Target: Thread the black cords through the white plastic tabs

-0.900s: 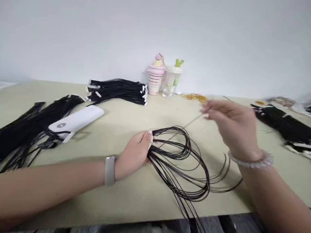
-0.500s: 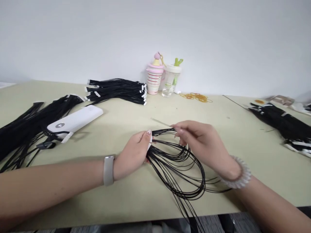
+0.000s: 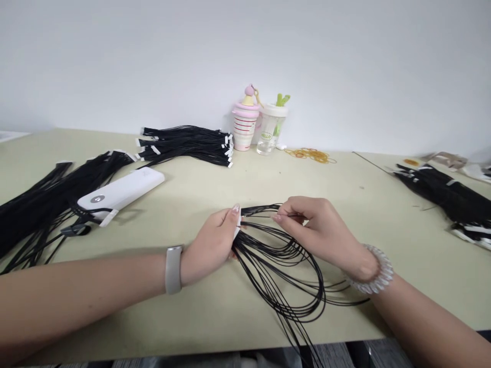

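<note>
In the middle, my left hand (image 3: 213,245) is closed on white connectors (image 3: 237,231) with a bundle of black wires (image 3: 303,301) coming out of them. The wires loop to the right, and some hang over the table's front edge. My right hand (image 3: 322,232) is pinched shut on a single thin black wire (image 3: 264,217) between thumb and forefinger. That wire runs left to the connectors by my left thumb; I cannot tell whether its tip is inside. My left fingers are mostly hidden behind the connectors.
Bundles of black wires with white connectors lie at the back (image 3: 187,145), the left (image 3: 57,194) and the right (image 3: 452,194). A white power bank (image 3: 123,189) lies at left. A pink-lidded cup (image 3: 245,125), a clear cup (image 3: 270,130) and rubber bands (image 3: 312,155) stand or lie near the wall.
My right hand has moved slightly down, and the wire in it, whose tip pointed up and left above the bundle, now lies level with its end at the connectors. My left hand keeps its hold.
</note>
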The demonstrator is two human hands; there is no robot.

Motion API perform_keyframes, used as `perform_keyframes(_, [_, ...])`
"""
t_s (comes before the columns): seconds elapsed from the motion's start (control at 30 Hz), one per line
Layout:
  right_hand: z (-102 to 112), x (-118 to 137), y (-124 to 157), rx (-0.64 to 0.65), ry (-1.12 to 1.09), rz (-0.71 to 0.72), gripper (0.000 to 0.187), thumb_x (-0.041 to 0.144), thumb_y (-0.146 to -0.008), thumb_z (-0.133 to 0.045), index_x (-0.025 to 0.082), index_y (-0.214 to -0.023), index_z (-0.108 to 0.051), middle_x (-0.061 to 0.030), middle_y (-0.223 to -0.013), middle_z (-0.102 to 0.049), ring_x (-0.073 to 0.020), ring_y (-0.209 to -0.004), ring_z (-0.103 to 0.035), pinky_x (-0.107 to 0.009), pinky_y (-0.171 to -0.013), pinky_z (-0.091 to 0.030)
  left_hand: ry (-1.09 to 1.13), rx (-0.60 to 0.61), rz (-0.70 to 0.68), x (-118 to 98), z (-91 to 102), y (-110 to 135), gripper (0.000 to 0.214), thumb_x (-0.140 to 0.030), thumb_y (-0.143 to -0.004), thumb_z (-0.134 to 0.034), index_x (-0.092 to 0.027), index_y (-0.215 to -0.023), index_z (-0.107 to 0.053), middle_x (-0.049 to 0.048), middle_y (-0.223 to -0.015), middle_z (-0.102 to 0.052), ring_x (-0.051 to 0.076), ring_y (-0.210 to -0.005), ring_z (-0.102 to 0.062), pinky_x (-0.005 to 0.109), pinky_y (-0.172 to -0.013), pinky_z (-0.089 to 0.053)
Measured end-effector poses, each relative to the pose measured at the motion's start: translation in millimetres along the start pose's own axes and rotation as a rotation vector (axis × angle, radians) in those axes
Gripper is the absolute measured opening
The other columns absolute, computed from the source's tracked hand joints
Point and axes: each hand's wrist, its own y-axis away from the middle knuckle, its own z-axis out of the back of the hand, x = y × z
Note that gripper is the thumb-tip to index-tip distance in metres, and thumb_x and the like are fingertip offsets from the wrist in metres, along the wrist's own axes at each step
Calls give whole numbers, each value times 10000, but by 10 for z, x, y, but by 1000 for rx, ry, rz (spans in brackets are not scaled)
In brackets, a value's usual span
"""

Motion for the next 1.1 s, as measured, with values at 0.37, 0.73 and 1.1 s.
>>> perform_keyframes(0.37, [25, -31, 2, 19, 93, 213, 91, 142, -781, -504, 142, -712, -562, 18, -651, -536, -48, -587, -464, -177, -557, -358, -9, -10, 12, -13, 3, 4, 411, -552, -790, -343, -178, -654, -446, -25, -555, -428, 95, -445, -412, 222, -404, -367])
perform_keyframes(0.73, [39, -47, -1, 38, 206, 250, 126, 165, -816, -460, 149, -753, -568, -1, -678, -534, -74, -612, -466, -204, -569, -356, 37, -14, -25, -2, 13, 3, 375, -536, -768, -395, -177, -689, -467, -20, -542, -455, 106, -442, -425, 224, -392, -355])
perform_keyframes(1.1, [-114, -22, 20, 72, 279, 243, 202, 251, -861, -397, 156, -810, -568, -22, -724, -540, -103, -655, -485, -234, -609, -368, -84, 14, -98, -23, 11, 14, 368, -477, -823, -338, -175, -628, -415, -35, -544, -396, 92, -471, -384, 222, -442, -345])
